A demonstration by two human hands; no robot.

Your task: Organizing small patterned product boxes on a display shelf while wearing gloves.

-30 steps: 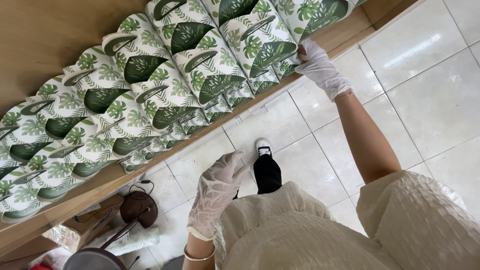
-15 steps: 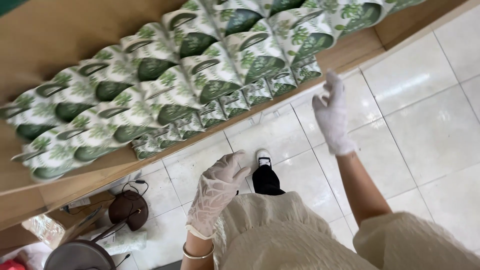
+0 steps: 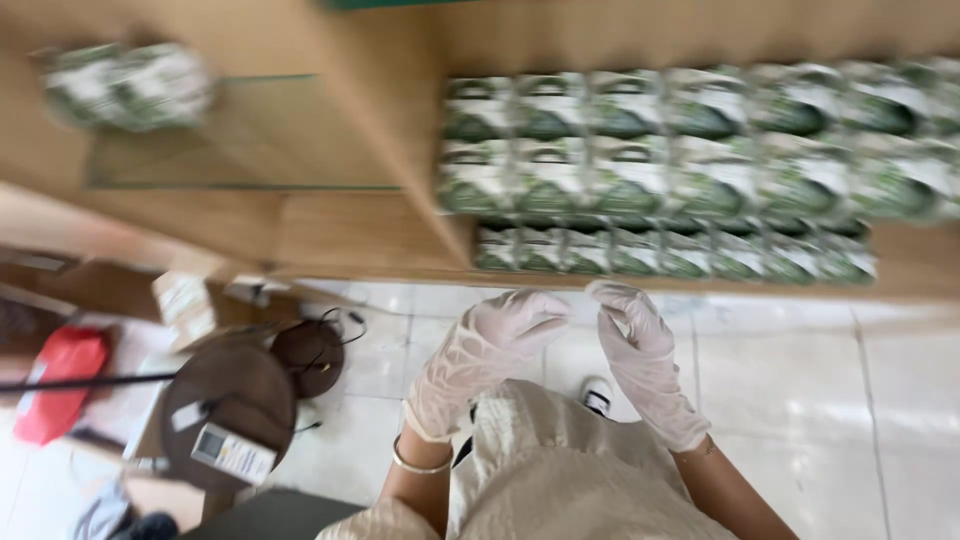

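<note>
Both my hands wear thin white gloves and are held close together in front of me, below a wooden shelf. My left hand (image 3: 480, 360) is loosely curled with its fingertips pointing toward the right one. My right hand (image 3: 640, 355) has its fingers bent inward, almost touching the left; neither holds anything. Above them, rows of green-and-white leaf-patterned packs (image 3: 660, 165) fill the wooden shelf (image 3: 380, 230). The picture is blurred by motion.
A few more patterned packs (image 3: 130, 85) lie in the left shelf bay. A round dark stool (image 3: 228, 405) with a small white device stands at lower left, beside a brown round object (image 3: 310, 355) with cables, a red bag (image 3: 60, 385) and a white tiled floor (image 3: 850, 400).
My right hand came down off the packs and in toward the left hand. The view swung left, so the shelf now runs level and the left bay shows.
</note>
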